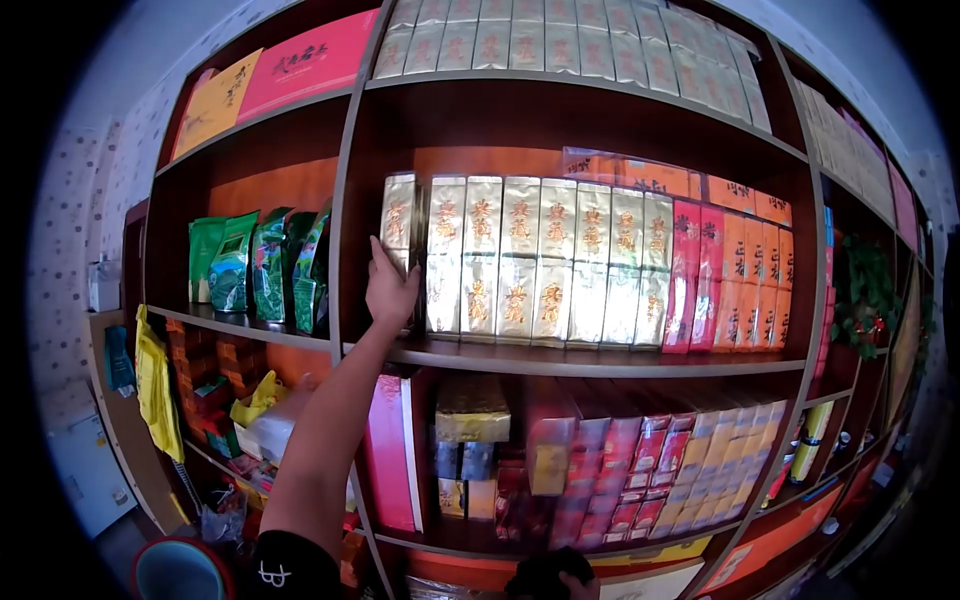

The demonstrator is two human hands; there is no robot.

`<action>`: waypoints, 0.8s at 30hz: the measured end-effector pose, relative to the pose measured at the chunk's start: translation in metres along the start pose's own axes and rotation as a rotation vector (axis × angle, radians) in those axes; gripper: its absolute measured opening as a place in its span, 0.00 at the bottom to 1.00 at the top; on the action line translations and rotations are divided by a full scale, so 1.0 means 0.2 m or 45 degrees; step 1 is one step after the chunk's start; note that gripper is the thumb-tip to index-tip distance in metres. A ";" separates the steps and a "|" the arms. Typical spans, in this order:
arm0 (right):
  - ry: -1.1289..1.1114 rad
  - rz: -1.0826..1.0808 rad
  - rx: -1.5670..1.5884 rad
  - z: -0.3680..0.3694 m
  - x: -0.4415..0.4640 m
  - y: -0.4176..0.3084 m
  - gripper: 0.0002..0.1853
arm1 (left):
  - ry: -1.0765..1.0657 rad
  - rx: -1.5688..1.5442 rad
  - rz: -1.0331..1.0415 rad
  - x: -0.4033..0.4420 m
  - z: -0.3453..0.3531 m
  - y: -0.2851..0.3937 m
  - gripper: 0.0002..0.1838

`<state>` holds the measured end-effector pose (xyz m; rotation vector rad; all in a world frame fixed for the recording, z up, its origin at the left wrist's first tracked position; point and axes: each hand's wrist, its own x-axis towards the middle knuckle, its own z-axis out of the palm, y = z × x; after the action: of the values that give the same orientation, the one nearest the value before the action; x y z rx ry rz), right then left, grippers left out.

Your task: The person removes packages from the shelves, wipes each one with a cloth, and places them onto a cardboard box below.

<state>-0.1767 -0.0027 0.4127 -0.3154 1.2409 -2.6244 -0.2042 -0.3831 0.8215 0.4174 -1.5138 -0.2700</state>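
Note:
My left hand [391,290] reaches up to the middle shelf, closed on a gold foil tea packet [399,210] with red-brown characters at the left end of the row. The fingers lie along the packet's left side and the thumb is at its lower right. A narrow dark gap separates this packet from the row of gold foil packets [519,225], which are stacked two high. At the bottom edge, only part of my right hand [577,584] shows, beside a dark item [545,575] I cannot make out. Its fingers are mostly out of frame.
Pink packets [708,270] and orange boxes [760,285] continue the row rightward. Green bags [235,262] stand in the left compartment. Red and gold packets [640,465] fill the shelf below. A vertical divider [347,150] rises left of my hand. A round bin [180,572] stands at lower left.

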 end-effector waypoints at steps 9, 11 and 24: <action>-0.059 0.075 0.099 0.08 -0.02 0.07 0.17 | 0.173 0.100 0.105 -0.09 -0.28 0.18 0.47; -0.107 0.102 0.093 0.12 -0.04 0.09 0.17 | 0.239 0.098 0.169 -0.11 -0.34 0.19 0.47; -0.705 0.110 0.264 0.39 -0.04 0.21 0.33 | 0.339 -0.636 0.114 -0.39 -1.08 0.19 0.41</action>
<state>-0.1431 -0.0829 0.4279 -0.8542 0.7728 -2.3257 0.0040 -0.2952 0.7656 -0.0140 -1.1495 -0.4873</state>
